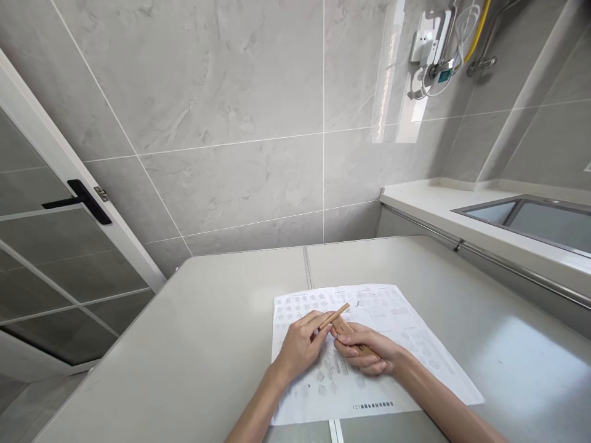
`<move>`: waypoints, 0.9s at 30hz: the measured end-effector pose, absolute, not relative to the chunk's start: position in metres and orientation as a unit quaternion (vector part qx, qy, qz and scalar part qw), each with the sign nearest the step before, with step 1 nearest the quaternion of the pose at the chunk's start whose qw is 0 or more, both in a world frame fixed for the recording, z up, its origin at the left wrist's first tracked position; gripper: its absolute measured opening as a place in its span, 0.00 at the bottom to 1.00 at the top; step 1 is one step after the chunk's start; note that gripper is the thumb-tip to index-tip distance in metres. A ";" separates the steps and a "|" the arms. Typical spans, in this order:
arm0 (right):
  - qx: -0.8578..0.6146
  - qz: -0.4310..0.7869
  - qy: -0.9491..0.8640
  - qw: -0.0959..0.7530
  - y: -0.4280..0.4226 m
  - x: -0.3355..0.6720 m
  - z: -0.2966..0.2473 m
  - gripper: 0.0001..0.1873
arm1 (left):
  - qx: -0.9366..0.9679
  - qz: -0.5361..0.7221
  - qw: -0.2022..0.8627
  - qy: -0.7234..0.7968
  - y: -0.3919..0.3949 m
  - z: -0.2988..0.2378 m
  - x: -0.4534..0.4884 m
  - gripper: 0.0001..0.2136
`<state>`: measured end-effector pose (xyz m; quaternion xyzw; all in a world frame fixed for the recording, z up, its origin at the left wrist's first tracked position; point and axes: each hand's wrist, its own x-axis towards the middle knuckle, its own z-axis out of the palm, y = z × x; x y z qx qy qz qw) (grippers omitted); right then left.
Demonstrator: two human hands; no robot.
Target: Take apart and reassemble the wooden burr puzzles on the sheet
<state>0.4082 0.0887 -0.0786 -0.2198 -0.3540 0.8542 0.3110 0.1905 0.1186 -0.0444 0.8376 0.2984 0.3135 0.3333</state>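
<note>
My left hand [298,346] is closed around the lower end of a thin wooden strip [340,310], which points up and to the right. My right hand [376,349] grips a flat wooden piece [342,327] with small dark marks or slots on it. The strip's middle lies against or just over the upper end of this piece; I cannot tell whether they are joined. Both hands are above a large white sheet [397,394] printed with many small diagrams. The fingers hide part of each wooden piece.
The sheet lies on a pale table [221,344] with a seam down its middle. A tiled wall [240,123] rises behind. On the left is a glazed door with a black handle [83,202]. To the right are a white counter [415,200], a sink [545,221] and a metal rail.
</note>
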 end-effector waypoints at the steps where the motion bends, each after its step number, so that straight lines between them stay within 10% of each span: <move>1: -0.219 0.855 -0.356 0.306 0.089 0.408 -0.079 0.17 | 0.841 0.307 0.329 0.300 0.119 -0.045 0.190 0.18; 27: -0.316 0.770 -0.401 0.383 0.094 0.411 -0.088 0.25 | 0.698 0.468 0.293 0.455 0.130 -0.055 0.193 0.19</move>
